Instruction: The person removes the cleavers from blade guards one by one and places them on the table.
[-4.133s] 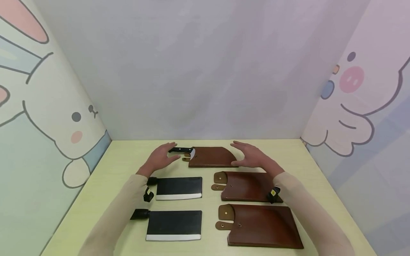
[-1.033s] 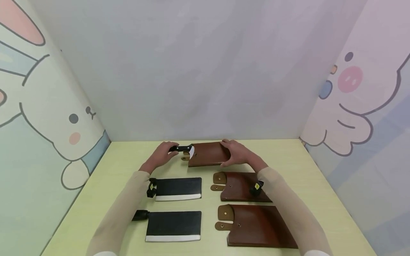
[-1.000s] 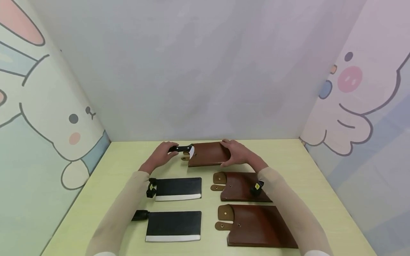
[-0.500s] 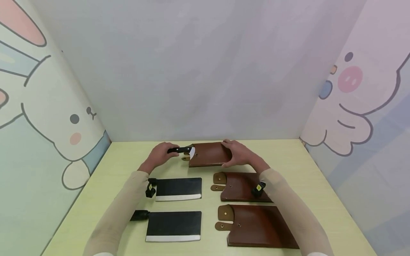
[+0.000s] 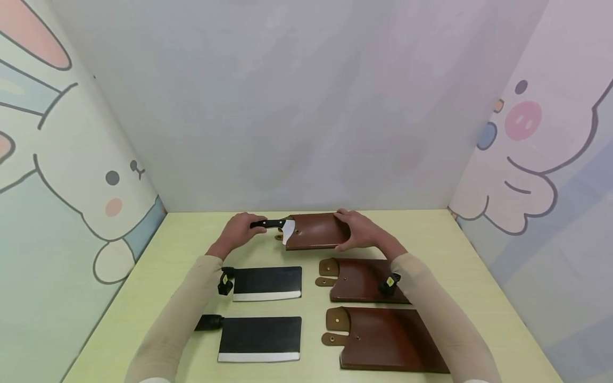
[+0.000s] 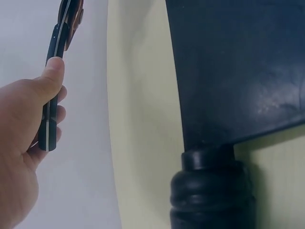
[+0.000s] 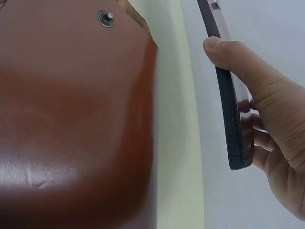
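At the back of the table, my left hand (image 5: 235, 232) grips the black riveted handle of a knife (image 5: 271, 224). Only the rear part of its pale blade shows; the rest is inside a brown leather sheath (image 5: 313, 232). My right hand (image 5: 362, 232) holds the sheath by its rounded far end, thumb on the near edge and fingers at the far edge. The left wrist view shows the thumb and fingers pinching the handle (image 6: 48, 126). In the right wrist view the sheath (image 7: 233, 124) appears edge-on, with the thumb on its dark edge.
Two black cleavers lie on the left, one (image 5: 268, 282) behind the other (image 5: 261, 336), bright edges toward me. Right of them lie two leather sheaths, one (image 5: 361, 279) behind the other (image 5: 383, 343), partly under my right forearm. A grey wall (image 5: 306, 133) rises behind the table.
From spread beside them, my hands closed on the knife and sheath, and the sheath came up slightly tilted. In the last half second it slid a little right, baring slightly more blade.
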`<state>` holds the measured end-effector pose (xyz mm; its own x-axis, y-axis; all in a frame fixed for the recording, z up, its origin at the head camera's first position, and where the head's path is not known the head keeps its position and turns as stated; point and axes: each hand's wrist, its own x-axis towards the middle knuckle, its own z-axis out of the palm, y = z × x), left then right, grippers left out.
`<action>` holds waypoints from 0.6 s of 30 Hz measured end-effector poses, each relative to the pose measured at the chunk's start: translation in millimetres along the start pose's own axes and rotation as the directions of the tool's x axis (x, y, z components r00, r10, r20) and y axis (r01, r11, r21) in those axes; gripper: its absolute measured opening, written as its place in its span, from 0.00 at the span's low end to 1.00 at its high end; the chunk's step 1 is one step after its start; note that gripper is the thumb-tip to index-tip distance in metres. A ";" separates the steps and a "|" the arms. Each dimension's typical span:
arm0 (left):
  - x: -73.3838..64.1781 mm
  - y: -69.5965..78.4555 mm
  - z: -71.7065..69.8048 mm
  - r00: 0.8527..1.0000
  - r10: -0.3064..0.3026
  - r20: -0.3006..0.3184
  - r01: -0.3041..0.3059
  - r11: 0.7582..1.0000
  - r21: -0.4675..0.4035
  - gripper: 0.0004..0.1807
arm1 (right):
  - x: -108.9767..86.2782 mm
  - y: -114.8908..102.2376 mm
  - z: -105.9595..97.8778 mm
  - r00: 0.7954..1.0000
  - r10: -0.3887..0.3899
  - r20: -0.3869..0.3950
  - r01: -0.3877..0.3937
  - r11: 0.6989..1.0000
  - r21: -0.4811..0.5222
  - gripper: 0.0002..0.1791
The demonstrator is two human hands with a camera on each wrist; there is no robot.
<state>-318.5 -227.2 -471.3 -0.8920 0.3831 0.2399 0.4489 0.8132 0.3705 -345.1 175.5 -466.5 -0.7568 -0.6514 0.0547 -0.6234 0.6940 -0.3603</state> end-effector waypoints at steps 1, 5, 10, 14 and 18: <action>0.2 -0.5 0.0 1.000 -0.001 -0.003 0.001 1.000 0.002 0.22 | -0.1 0.8 -0.3 1.000 0.000 -0.001 0.000 1.000 -0.002 0.61; 0.9 -1.9 -0.3 1.000 -0.009 -0.016 0.009 1.000 0.003 0.22 | 0.0 4.2 -1.4 1.000 -0.005 -0.007 0.005 1.000 -0.006 0.62; 1.8 -4.5 0.8 1.000 -0.022 -0.012 0.022 1.000 0.001 0.22 | -0.3 7.2 -3.9 1.000 -0.010 -0.008 0.010 1.000 0.003 0.62; 1.3 -6.7 -0.2 1.000 -0.023 -0.017 0.023 1.000 -0.002 0.22 | -1.1 8.4 -6.3 1.000 -0.004 -0.004 0.004 1.000 0.016 0.61; -0.9 -9.0 -1.9 0.999 -0.029 -0.021 0.029 1.000 0.001 0.22 | -2.2 9.1 -7.7 1.000 -0.003 -0.006 0.004 1.000 0.024 0.60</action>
<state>-321.7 -235.7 -473.2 -0.9035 0.3501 0.2473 0.4225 0.8245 0.3763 -350.6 185.6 -462.7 -0.7557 -0.6520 0.0615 -0.6212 0.6840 -0.3823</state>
